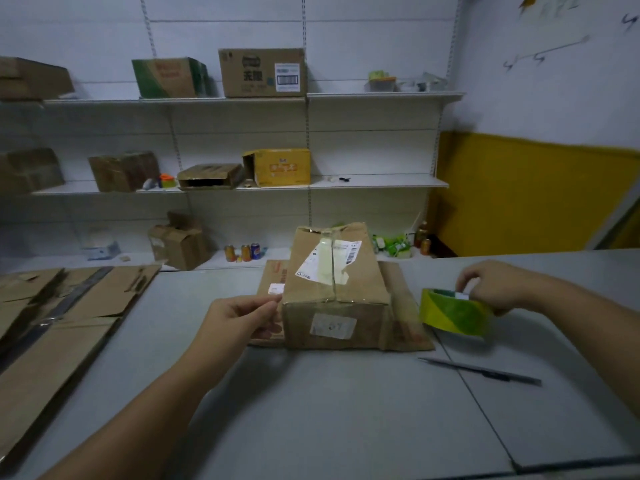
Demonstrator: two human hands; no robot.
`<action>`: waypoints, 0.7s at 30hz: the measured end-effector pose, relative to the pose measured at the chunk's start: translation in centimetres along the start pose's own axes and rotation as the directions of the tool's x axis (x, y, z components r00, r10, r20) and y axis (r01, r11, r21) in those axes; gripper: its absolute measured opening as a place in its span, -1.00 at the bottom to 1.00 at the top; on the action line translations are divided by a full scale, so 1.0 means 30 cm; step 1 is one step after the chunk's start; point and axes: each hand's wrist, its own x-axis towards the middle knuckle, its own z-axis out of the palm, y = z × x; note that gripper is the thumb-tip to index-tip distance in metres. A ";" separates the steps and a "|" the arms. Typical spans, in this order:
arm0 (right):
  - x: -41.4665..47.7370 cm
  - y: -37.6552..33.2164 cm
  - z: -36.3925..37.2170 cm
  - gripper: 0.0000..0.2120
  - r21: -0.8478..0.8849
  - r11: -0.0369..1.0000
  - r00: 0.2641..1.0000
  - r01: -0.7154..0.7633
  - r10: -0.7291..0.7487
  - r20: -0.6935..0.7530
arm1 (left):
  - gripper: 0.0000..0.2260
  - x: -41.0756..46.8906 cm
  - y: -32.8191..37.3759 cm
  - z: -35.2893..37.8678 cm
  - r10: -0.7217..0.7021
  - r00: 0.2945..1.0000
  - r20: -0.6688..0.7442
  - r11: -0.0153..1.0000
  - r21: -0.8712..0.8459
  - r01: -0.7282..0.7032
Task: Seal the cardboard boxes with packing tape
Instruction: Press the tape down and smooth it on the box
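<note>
A brown cardboard box (336, 271) with old labels and a taped top seam stands on a flattened carton (405, 306) in the middle of the grey table (329, 410). My left hand (239, 320) is at the box's front left corner, thumb and forefinger pinched on what looks like a thin clear tape end. My right hand (495, 285) grips a green and yellow tape roll (450, 313) to the right of the box, just above the table, with fingers at its upper rim.
A thin grey pen-like tool (481, 370) lies on the table near the front right. Several flattened cartons (69, 323) are stacked at the left. White wall shelves (377, 183) behind the table hold several boxes, cans and small items.
</note>
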 end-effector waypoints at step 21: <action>0.024 -0.145 0.211 -0.87 0.120 0.823 0.819 0.554 -0.566 0.099 | -0.77 0.041 -0.065 0.028 0.139 0.979 -0.146 0.971 0.215 -0.106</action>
